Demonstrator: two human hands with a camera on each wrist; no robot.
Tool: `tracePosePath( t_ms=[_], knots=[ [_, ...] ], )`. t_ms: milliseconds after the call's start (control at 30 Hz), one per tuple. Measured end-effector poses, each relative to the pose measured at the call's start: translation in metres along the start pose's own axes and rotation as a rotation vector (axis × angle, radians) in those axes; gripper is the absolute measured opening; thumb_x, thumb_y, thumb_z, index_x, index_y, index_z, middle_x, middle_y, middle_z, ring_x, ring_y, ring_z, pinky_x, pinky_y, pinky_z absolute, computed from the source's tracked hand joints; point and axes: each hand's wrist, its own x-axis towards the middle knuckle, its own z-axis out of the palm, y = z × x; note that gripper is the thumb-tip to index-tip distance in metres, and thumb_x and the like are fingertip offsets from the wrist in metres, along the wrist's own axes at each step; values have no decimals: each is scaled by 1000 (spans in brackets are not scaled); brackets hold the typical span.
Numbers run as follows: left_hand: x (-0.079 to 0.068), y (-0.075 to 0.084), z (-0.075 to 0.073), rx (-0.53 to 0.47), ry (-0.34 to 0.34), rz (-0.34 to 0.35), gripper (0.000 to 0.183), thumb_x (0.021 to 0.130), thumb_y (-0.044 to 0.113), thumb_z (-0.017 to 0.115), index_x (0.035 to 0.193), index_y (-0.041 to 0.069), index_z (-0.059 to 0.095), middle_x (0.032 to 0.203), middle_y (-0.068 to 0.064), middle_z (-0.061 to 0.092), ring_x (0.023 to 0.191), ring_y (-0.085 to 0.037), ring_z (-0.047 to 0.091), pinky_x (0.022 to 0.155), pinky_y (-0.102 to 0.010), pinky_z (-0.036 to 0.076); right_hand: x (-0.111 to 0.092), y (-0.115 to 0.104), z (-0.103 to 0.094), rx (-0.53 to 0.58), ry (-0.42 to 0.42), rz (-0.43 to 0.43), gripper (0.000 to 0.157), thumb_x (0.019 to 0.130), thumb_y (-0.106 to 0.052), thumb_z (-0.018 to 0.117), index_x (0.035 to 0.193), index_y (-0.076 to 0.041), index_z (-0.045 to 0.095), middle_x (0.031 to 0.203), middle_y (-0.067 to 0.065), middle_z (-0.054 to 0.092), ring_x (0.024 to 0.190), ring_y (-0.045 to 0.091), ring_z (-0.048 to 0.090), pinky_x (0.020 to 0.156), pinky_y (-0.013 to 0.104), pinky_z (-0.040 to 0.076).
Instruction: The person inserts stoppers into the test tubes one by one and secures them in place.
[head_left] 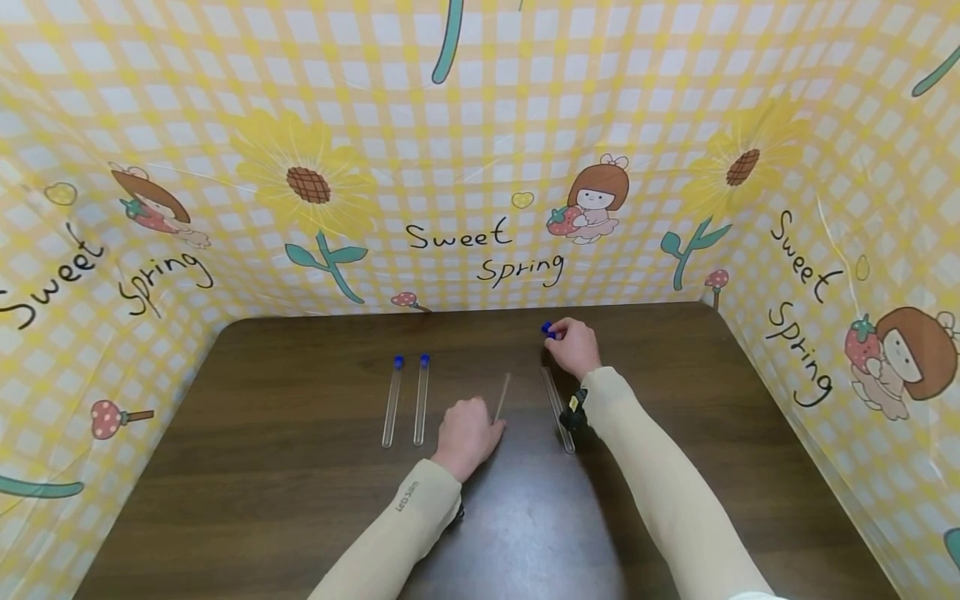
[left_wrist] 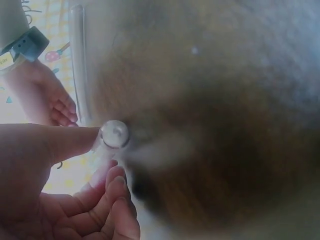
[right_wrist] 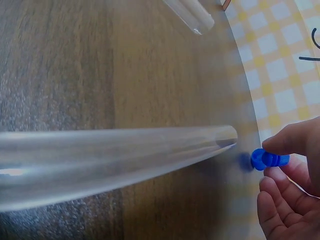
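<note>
My left hand [head_left: 467,437] holds a clear test tube [head_left: 503,395] between thumb and fingers, tilted, its uncapped end pointing toward the back of the table. The left wrist view shows the rounded end of this tube [left_wrist: 115,134] at the thumb tip. Further right and back, my right hand [head_left: 576,346] pinches a blue ridged cap [right_wrist: 272,159] between thumb and fingers, low over the table's back part. Beneath the right wrist lies another uncapped test tube [head_left: 558,412], whose open end [right_wrist: 227,136] faces the cap.
Two test tubes with blue caps, a left one [head_left: 392,408] and a right one [head_left: 422,404], lie side by side left of my left hand. The dark wooden table [head_left: 262,467] is bordered by yellow checked cloth [head_left: 465,167] at the back and both sides.
</note>
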Motion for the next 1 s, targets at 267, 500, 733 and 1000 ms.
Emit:
tracePosePath(
  t_ms=[267, 500, 733, 1000],
  knots=[
    [1, -1, -6, -10, -2, 17, 38, 89, 32, 79, 63, 14, 57, 62, -5, 59, 65, -33, 66, 54, -47, 54, -1, -3, -1, 6, -1, -2, 19, 92, -12, 72, 107, 0, 69, 100, 13, 67, 91, 28, 61, 83, 42, 50],
    [1, -4, -13, -55, 18, 41, 25, 91, 28, 77, 75, 12, 65, 69, -4, 62, 68, -32, 66, 56, -45, 54, -2, -3, -1, 23, -7, -9, 19, 92, -12, 72, 108, 0, 69, 99, 12, 66, 89, 28, 60, 81, 41, 50],
    [4, -8, -17, -80, 57, 83, 22, 93, 24, 75, 78, 10, 67, 69, -2, 64, 65, -28, 66, 58, -42, 53, -3, -4, -1, 51, -17, -23, 18, 93, -10, 72, 108, -1, 69, 100, 12, 65, 91, 28, 60, 81, 42, 50],
    [6, -13, -22, -85, 55, 95, 15, 88, 19, 76, 79, 10, 69, 70, -2, 65, 65, -27, 66, 61, -41, 54, -2, -6, -1, 68, -24, -28, 17, 93, -10, 73, 108, -2, 68, 100, 12, 65, 91, 29, 59, 83, 42, 51]
  ],
)
